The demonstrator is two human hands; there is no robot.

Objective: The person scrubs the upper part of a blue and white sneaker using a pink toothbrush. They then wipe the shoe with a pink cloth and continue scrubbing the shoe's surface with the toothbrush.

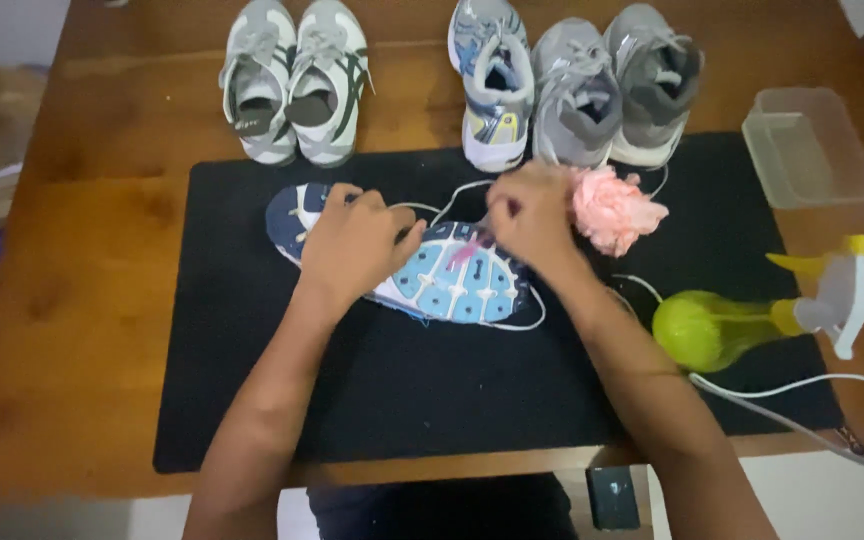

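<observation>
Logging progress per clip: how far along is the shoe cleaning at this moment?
Done: nothing can be confirmed. In hand: the left hand steadies a blue sneaker sole-up on the black mat, while the right hand works a small pink tool, blurred, on the sole. Left: five sneakers wait behind; pink cloth and green spray bottle lie alongside.

Counter [82,300]: brown wood, smooth, faint sheen. Mat [402,400]: black, matt, cloth-like. Shoe [452,280] under the hands: rubbery sole in blue and white, ridged tread, white cord laces. Rag [614,208] at 3 o'clock of it: pink, crumpled soft cloth. Spray bottle [717,328]: glossy yellow-green plastic. Tub [808,145] at 1 o'clock: clear plastic, smooth.
</observation>
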